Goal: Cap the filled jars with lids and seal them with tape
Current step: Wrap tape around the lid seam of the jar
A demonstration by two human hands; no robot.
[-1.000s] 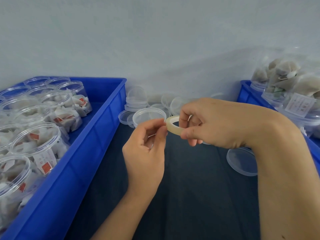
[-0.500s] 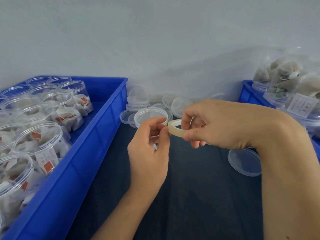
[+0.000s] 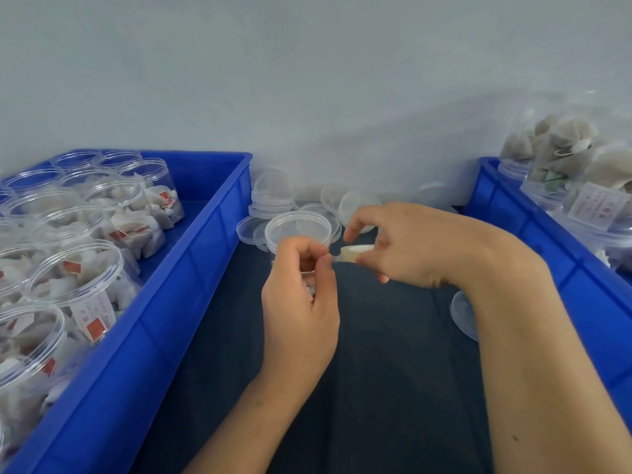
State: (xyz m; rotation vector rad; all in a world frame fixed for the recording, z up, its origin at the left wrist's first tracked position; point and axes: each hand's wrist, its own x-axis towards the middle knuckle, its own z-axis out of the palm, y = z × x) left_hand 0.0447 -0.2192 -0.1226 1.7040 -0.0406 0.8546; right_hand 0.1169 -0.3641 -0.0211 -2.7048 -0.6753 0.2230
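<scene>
Fingers [image 3: 325,265] pinch tape end — roll [image 3: 355,251] held.

dark table [image 3: 376,388], blue bins [image 3: 164,336], loose lids [image 3: 273,200]

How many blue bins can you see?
2. One bin sits on the left, full of open jars. The other bin is on the right, cut off by the picture's edge. More could be out of view.

soft even light, wide-angle edge warp
</scene>
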